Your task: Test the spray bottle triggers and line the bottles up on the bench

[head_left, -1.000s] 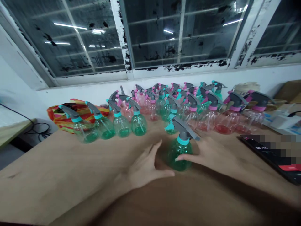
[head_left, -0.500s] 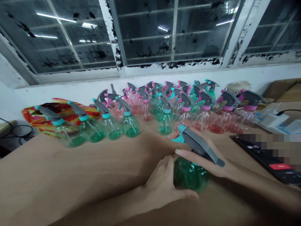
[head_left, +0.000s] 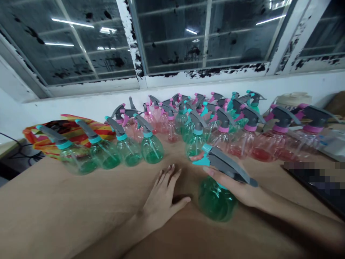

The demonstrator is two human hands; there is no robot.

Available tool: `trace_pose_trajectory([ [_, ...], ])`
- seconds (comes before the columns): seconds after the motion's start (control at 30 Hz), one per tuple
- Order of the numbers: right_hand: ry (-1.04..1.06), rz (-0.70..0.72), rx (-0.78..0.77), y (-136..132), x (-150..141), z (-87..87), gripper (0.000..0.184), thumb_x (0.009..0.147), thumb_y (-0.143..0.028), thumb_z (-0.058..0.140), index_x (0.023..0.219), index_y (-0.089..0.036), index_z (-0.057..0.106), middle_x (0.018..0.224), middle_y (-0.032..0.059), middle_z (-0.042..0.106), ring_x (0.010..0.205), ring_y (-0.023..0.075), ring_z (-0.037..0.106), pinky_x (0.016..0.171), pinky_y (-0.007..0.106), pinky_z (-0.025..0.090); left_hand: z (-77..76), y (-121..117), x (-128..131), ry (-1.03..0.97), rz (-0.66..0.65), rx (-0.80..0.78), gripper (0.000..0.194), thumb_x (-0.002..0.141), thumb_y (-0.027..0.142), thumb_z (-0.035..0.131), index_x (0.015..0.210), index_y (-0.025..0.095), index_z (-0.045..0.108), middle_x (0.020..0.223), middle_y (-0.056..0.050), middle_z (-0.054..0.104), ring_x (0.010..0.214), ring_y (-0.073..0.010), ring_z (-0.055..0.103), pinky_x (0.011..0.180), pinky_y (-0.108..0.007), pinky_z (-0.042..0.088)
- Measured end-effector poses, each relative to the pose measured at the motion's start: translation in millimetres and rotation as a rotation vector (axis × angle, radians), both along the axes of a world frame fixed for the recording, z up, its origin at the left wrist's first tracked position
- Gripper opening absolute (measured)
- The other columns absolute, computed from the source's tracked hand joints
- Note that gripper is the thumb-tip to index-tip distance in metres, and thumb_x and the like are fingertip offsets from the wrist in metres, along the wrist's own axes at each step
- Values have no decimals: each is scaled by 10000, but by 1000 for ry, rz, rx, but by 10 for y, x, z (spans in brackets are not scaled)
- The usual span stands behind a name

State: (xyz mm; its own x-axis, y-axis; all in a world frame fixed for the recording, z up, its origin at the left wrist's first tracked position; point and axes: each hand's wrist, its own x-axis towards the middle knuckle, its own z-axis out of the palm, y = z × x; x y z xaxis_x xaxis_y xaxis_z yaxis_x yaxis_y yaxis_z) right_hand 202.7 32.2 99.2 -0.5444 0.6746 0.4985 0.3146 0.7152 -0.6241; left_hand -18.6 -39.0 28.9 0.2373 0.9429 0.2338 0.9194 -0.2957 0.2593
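My right hand (head_left: 237,187) is wrapped round the neck of a green spray bottle (head_left: 217,201), just under its grey trigger head with a turquoise nozzle. The bottle's clear green body holds dark green liquid and looks slightly blurred. To its left, my left hand (head_left: 161,203) hangs over or rests on the table with fingers stretched and apart, holding nothing. Beyond it stands a green spray bottle (head_left: 152,148) at the end of a row of similar ones. Behind the held bottle is another green spray bottle (head_left: 196,142).
Pink spray bottles (head_left: 262,144) stand along the right, with more crowded at the back against the wall. A colourful striped bag (head_left: 43,145) lies at the left. On the right lie a phone (head_left: 312,183) and white items (head_left: 335,144). Windows line the wall above the wooden table (head_left: 81,205).
My left hand has let go of the spray bottle's body and moved left, its fingers spreading. My right hand keeps its hold on the bottle. The view has shifted slightly.
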Motion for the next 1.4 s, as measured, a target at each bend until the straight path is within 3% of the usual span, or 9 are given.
trace_pose_trajectory([
  [0.17,162,93,-157,41,-31,-3,148,842,-371,599,904,-247,651,880,9,691,829,185,666,712,306,536,-23,-8,34,52,-22,-10,666,906,441,539,1456,197,254,1522,-135,282,1399,-294,237,1121,-519,217],
  [0.37,110,79,-119,4,7,38,142,858,-355,574,838,-244,659,872,19,697,861,201,671,757,342,545,-45,-11,13,63,-19,3,630,913,450,519,1447,217,279,1508,-108,321,1395,-290,252,1127,-518,223],
  [0.5,96,90,-168,5,15,41,147,858,-376,569,898,-259,648,863,4,694,810,190,677,713,331,561,-46,-7,3,79,-36,19,637,925,423,509,1458,199,242,1511,-116,313,1395,-278,256,1130,-503,225],
  [0.6,140,119,-182,7,5,38,191,854,-347,568,1011,-270,647,935,4,704,842,187,679,768,337,562,-40,-7,-6,86,-45,31,639,935,419,496,1466,203,212,1511,-122,311,1392,-277,263,1123,-505,239],
  [0.7,183,143,-169,6,-1,29,247,849,-318,581,1086,-283,641,975,8,710,884,195,677,818,345,552,-36,-11,-16,100,-53,53,611,947,416,480,1459,197,229,1504,-123,325,1387,-276,276,1115,-506,256],
  [0.97,204,152,-197,7,19,-29,338,852,-309,591,1188,-282,604,961,26,706,844,196,681,778,331,563,-22,-28,-31,165,-61,89,578,957,419,470,1434,155,281,1494,-131,343,1377,-271,300,1102,-492,296],
  [1.13,205,188,-159,32,11,-40,304,852,-246,569,1146,-305,622,1103,23,688,1040,205,640,947,364,495,-43,-24,-35,170,-63,99,573,954,409,481,1428,154,285,1492,-125,349,1381,-266,293,1100,-493,300],
  [1.23,204,186,-139,37,8,-23,284,854,-241,552,1121,-302,630,1060,19,698,969,195,661,898,349,520,-53,-19,-34,161,-63,99,578,949,406,492,1430,160,285,1492,-121,350,1379,-267,296,1103,-493,294],
  [1.4,158,134,-167,16,9,18,220,849,-265,561,1056,-289,632,849,-9,700,653,156,652,647,294,558,-53,-19,-32,163,-60,93,584,952,406,486,1438,165,271,1501,-124,332,1381,-268,292,1102,-491,297],
])
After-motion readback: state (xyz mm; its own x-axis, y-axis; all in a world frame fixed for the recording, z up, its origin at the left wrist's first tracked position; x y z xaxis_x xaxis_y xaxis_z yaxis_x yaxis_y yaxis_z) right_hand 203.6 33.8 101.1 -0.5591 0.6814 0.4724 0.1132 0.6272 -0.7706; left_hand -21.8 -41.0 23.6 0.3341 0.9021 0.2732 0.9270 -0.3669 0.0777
